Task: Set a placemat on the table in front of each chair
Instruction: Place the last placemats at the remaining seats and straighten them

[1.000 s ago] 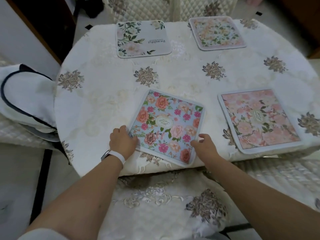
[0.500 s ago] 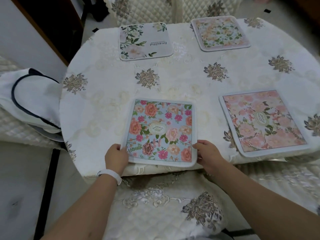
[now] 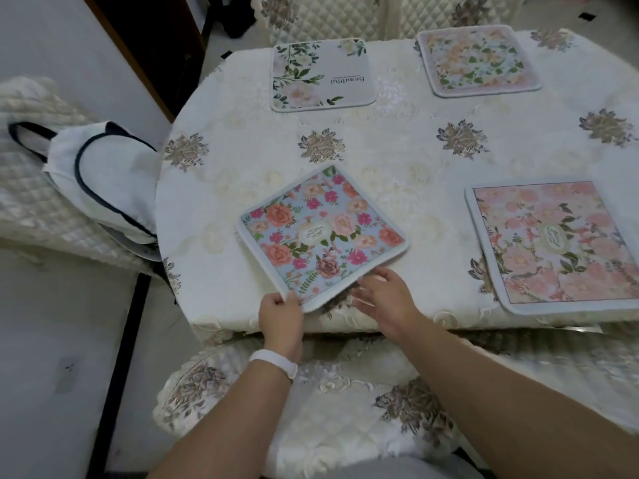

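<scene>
Blue placemat point(image 3: 321, 233) skewed, left hand point(image 3: 281, 316) pinching corner.

The blue placemat point(image 3: 321, 233) carried coral and magenta roses. The pink placemat point(image 3: 560, 243) showed pale blooms, the white placemat point(image 3: 321, 74) green foliage, and the peach placemat point(image 3: 477, 60) faded florals. The cream tablecloth point(image 3: 397, 150) bore taupe flower medallions.

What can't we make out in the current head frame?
Head view:
Right hand fingers: motion-blurred; contact with blue mat unclear.
Pink mat: right side cut off by frame edge.
Blue mat's oval label: text too small.
Far chairs: cut off by top edge.
</scene>
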The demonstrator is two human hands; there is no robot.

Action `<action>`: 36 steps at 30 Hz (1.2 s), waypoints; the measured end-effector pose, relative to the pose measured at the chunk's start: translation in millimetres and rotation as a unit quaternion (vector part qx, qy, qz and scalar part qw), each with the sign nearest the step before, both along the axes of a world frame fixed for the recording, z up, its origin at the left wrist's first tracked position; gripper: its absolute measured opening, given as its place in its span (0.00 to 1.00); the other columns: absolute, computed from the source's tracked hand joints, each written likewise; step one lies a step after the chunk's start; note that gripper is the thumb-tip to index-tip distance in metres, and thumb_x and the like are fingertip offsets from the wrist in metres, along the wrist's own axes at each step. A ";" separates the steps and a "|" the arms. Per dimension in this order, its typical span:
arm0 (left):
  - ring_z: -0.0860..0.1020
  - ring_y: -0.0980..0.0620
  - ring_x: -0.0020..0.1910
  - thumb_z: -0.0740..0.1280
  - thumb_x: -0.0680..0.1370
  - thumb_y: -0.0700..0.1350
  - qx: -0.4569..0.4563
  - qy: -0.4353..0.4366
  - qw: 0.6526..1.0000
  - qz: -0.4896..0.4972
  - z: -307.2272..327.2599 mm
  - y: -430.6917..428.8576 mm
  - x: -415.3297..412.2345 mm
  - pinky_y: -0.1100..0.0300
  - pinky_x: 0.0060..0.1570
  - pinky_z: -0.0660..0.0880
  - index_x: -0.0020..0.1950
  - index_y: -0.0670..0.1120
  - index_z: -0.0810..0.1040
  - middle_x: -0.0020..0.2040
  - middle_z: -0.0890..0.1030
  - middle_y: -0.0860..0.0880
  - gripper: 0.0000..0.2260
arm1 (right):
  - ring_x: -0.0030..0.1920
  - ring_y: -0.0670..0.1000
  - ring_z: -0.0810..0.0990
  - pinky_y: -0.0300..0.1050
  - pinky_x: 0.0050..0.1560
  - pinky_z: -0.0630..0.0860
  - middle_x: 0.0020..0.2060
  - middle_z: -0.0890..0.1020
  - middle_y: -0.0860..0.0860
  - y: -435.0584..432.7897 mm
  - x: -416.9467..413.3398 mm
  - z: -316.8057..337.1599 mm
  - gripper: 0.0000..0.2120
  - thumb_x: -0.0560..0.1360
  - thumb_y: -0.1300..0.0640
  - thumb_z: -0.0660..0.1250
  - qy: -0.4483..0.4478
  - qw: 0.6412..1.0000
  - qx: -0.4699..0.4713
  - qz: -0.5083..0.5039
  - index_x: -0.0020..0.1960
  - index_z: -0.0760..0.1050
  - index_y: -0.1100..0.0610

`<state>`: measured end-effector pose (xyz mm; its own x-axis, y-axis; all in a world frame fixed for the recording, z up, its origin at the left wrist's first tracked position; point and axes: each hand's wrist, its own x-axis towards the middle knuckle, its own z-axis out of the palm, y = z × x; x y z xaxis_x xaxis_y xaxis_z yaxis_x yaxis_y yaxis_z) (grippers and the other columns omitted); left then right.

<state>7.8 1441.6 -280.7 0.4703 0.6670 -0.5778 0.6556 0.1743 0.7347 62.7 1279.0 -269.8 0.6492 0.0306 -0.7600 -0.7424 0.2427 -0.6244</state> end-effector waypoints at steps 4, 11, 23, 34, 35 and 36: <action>0.82 0.45 0.44 0.68 0.78 0.39 -0.146 -0.030 0.986 -0.075 5.1 -43.4 -11.0 0.55 0.36 0.80 0.53 0.43 0.77 0.49 0.83 0.43 0.05 | 0.49 0.58 0.84 0.50 0.42 0.83 0.52 0.84 0.57 3.9 -7.5 -9.8 0.16 0.74 0.70 0.66 -0.021 0.999 -0.026 -0.010 0.60 0.74 0.58; 0.83 0.49 0.40 0.68 0.76 0.35 -0.248 -0.003 0.963 -0.103 2.4 -73.9 -14.5 0.61 0.32 0.78 0.55 0.41 0.76 0.49 0.84 0.42 0.08 | 0.45 0.57 0.84 0.53 0.44 0.83 0.46 0.84 0.58 -22.1 -11.6 -23.7 0.12 0.71 0.72 0.65 -0.038 0.989 -0.141 0.000 0.51 0.74 0.59; 0.84 0.44 0.42 0.66 0.78 0.37 -0.159 -0.060 0.979 -0.108 13.6 51.8 70.6 0.50 0.41 0.82 0.59 0.42 0.77 0.48 0.83 0.40 0.10 | 0.49 0.55 0.77 0.49 0.48 0.77 0.45 0.76 0.49 -78.0 -5.7 -12.9 0.10 0.75 0.68 0.60 -0.094 0.922 -0.331 0.179 0.52 0.68 0.57; 0.83 0.48 0.47 0.69 0.77 0.36 -0.051 -0.037 0.960 -0.272 -3.4 42.8 53.6 0.50 0.45 0.82 0.60 0.48 0.73 0.54 0.83 0.45 0.15 | 0.49 0.58 0.78 0.58 0.52 0.79 0.48 0.78 0.55 -91.3 -0.7 -11.9 0.07 0.76 0.66 0.60 -0.122 0.886 -0.390 0.217 0.54 0.69 0.60; 0.83 0.48 0.47 0.69 0.77 0.37 -0.041 -0.043 0.961 -0.271 -2.9 43.8 50.5 0.51 0.44 0.82 0.59 0.48 0.73 0.53 0.83 0.46 0.14 | 0.50 0.58 0.78 0.57 0.52 0.79 0.49 0.78 0.55 -90.0 0.0 -11.7 0.08 0.76 0.65 0.60 -0.127 0.886 -0.389 0.219 0.55 0.69 0.61; 0.83 0.49 0.47 0.69 0.77 0.38 -0.025 -0.049 0.963 -0.264 -1.1 44.4 46.9 0.53 0.43 0.82 0.58 0.48 0.73 0.52 0.83 0.47 0.12 | 0.50 0.57 0.78 0.54 0.51 0.78 0.49 0.78 0.54 -87.9 0.9 -11.3 0.09 0.77 0.65 0.60 -0.135 0.884 -0.388 0.223 0.56 0.69 0.60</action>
<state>54.7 1486.1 -281.9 0.7901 0.2930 -0.5384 0.5904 -0.1279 0.7969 63.6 1191.1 -281.1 0.8648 -0.1332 -0.4842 -0.4549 -0.6162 -0.6430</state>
